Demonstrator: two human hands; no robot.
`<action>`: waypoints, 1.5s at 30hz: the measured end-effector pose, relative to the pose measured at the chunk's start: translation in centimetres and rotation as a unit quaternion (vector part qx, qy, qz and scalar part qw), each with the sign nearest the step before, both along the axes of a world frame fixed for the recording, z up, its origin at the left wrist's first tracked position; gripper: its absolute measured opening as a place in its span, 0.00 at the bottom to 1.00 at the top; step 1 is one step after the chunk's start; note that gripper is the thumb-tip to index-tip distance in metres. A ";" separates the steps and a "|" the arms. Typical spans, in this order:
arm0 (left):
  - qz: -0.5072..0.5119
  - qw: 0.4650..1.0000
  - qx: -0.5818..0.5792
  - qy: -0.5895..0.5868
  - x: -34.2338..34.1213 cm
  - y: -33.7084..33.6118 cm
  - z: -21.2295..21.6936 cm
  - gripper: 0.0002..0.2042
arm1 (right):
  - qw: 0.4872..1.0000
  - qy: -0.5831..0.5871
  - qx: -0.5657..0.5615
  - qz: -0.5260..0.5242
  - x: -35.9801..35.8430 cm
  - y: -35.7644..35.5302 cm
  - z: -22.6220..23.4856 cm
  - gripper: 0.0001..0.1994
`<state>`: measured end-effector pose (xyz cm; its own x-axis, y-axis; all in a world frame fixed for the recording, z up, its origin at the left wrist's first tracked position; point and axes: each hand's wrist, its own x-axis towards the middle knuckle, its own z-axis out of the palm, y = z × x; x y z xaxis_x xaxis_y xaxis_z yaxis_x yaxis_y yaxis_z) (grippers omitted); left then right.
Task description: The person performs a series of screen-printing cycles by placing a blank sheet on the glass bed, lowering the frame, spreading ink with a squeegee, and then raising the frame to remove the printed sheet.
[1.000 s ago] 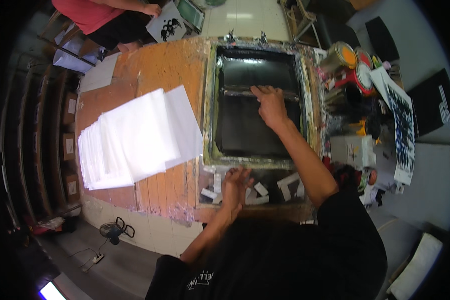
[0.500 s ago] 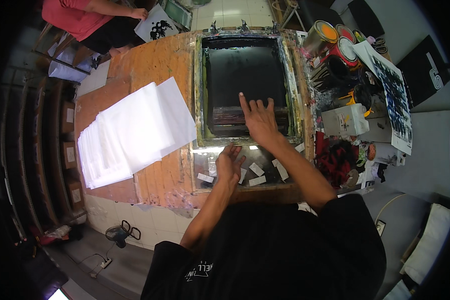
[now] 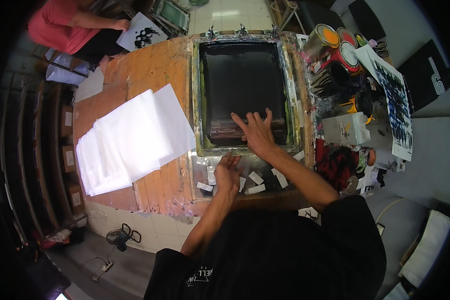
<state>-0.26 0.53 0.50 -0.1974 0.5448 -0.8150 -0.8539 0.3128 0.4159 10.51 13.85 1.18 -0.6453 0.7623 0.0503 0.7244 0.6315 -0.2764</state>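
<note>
A screen printing frame (image 3: 196, 95) lies on the table in front of me, its mesh (image 3: 242, 80) dark with ink. Across the near end of the mesh rests a long squeegee (image 3: 222, 129). My right hand (image 3: 259, 135) is over the squeegee with its fingers spread; whether it presses on it I cannot tell. At the frame's near edge is my left hand (image 3: 228, 172), palm partly up and fingers apart, the fingertips touching or just under the rim. Small white paper pieces (image 3: 255, 178) lie on the glossy base around it.
Left of the frame, a fanned stack of white sheets (image 3: 130, 135) covers part of the wooden table (image 3: 167, 60). Ink cans (image 3: 327, 36), a white jug (image 3: 344, 129) and dark rags (image 3: 332, 165) crowd the right side. Another person (image 3: 60, 30) holds a printed sheet (image 3: 141, 34) at far left.
My right fingers have drawn back toward the squeegee. A pale sheen on the mesh has gone. The other person has shifted left with the sheet, and my view has tilted slightly.
</note>
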 end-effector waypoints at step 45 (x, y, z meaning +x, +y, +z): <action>-0.088 0.914 0.197 0.343 -8.9 10.3 8.3 0.19 | 0.896 0.255 0.363 -0.008 -0.2 10.2 22.1 0.16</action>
